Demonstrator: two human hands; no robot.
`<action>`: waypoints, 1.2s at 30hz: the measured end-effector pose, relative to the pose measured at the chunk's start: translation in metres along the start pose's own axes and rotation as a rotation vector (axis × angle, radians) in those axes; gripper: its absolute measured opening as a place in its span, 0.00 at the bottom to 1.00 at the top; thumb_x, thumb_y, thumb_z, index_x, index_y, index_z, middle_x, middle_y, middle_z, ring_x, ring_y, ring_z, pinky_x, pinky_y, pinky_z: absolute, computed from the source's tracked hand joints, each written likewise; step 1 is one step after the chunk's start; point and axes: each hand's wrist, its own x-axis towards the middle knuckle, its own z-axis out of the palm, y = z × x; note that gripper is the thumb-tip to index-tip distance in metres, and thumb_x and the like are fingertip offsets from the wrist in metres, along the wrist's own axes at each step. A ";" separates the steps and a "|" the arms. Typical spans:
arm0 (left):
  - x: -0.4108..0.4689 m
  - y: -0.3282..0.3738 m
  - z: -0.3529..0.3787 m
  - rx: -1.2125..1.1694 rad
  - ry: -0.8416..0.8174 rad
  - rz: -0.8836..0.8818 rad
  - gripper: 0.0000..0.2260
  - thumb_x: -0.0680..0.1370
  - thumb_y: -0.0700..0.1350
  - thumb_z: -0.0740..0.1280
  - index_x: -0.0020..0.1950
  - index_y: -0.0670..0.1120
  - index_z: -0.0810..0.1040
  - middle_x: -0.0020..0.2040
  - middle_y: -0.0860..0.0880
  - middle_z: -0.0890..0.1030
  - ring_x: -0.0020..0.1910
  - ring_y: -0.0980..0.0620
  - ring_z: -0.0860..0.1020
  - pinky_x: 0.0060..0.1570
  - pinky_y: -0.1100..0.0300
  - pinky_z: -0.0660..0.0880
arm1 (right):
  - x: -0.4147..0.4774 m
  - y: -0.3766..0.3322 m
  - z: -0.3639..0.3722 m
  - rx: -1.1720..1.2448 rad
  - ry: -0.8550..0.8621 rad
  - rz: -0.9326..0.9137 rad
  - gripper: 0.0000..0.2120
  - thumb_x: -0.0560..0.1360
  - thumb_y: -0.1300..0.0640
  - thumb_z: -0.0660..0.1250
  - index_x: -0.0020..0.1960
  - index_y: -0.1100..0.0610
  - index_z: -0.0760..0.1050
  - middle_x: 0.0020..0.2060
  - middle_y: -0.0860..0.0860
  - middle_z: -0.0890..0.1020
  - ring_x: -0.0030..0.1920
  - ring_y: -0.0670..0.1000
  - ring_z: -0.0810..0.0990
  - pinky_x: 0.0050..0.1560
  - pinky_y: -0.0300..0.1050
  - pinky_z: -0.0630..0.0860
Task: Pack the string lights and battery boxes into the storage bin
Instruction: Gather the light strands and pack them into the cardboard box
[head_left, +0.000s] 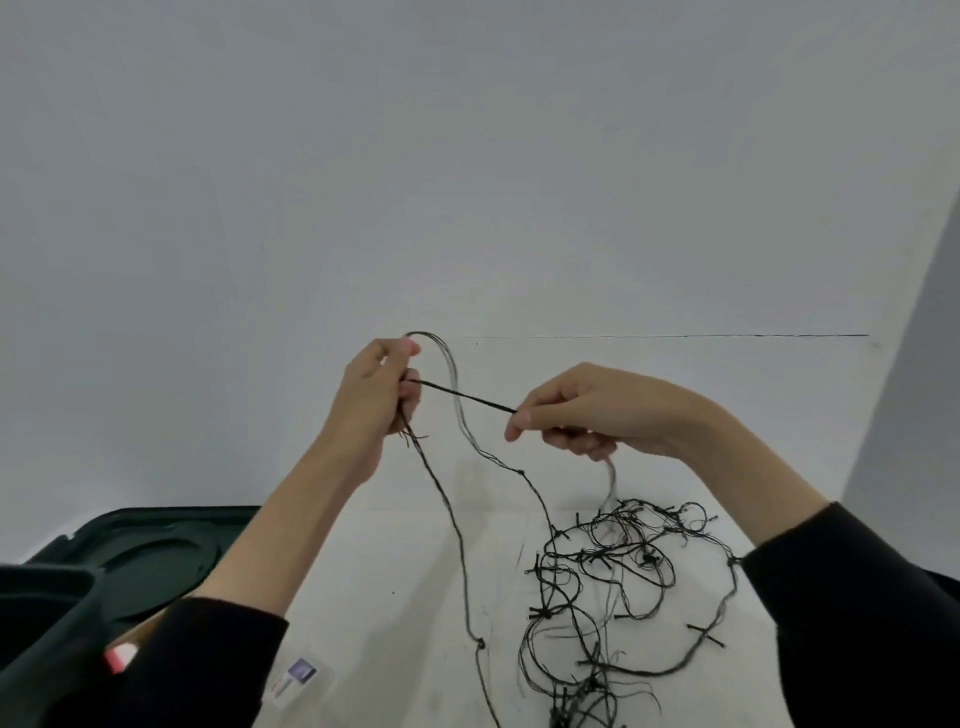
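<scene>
**Two hands hold a black string of lights above a tangle on a white table**

The left hand (382, 395) is raised, its fingers curled round several turns of the thin black string lights (623, 577). One loop of wire arches over the top of that hand. The right hand (582, 410) is level with it and a little apart, thumb and forefinger pinching the same wire. A short stretch of wire runs taut between the two hands.

From under the left hand, strands hang down to the white table (374, 571). Below the right hand, most of the string lies on the table in a loose, knotted heap, with small bulbs sticking out along the wire. A pale strand drops from the right hand into this heap.

Both forearms are bare, with black sleeves (857, 613) pushed back. Below and to the left of the left hand sits a dark green storage bin (47, 613), and a dark green lid (156, 556) with an oval recess lies just behind it. A small printed label (298, 675) lies on the table beside the left sleeve. A plain pale wall (467, 156) fills the view above the hands
</scene>
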 end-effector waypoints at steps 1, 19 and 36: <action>0.003 0.000 -0.007 -0.059 0.049 -0.003 0.09 0.82 0.44 0.57 0.43 0.49 0.71 0.21 0.58 0.65 0.20 0.60 0.64 0.23 0.69 0.58 | -0.003 0.005 -0.002 0.002 -0.017 0.024 0.11 0.78 0.55 0.63 0.49 0.60 0.81 0.27 0.48 0.70 0.25 0.45 0.62 0.25 0.35 0.59; 0.013 -0.032 -0.053 0.722 0.019 -0.125 0.07 0.81 0.44 0.55 0.50 0.44 0.72 0.44 0.47 0.75 0.33 0.52 0.74 0.29 0.60 0.66 | -0.028 -0.010 -0.028 0.812 0.242 -0.116 0.09 0.74 0.56 0.63 0.38 0.58 0.79 0.26 0.51 0.75 0.26 0.48 0.72 0.26 0.38 0.72; -0.043 0.016 0.025 -0.149 -0.376 -0.301 0.11 0.82 0.43 0.55 0.48 0.44 0.76 0.33 0.47 0.79 0.28 0.52 0.78 0.32 0.61 0.78 | 0.003 -0.006 0.049 0.753 0.230 0.123 0.22 0.62 0.45 0.75 0.55 0.49 0.81 0.42 0.47 0.80 0.45 0.49 0.76 0.51 0.48 0.71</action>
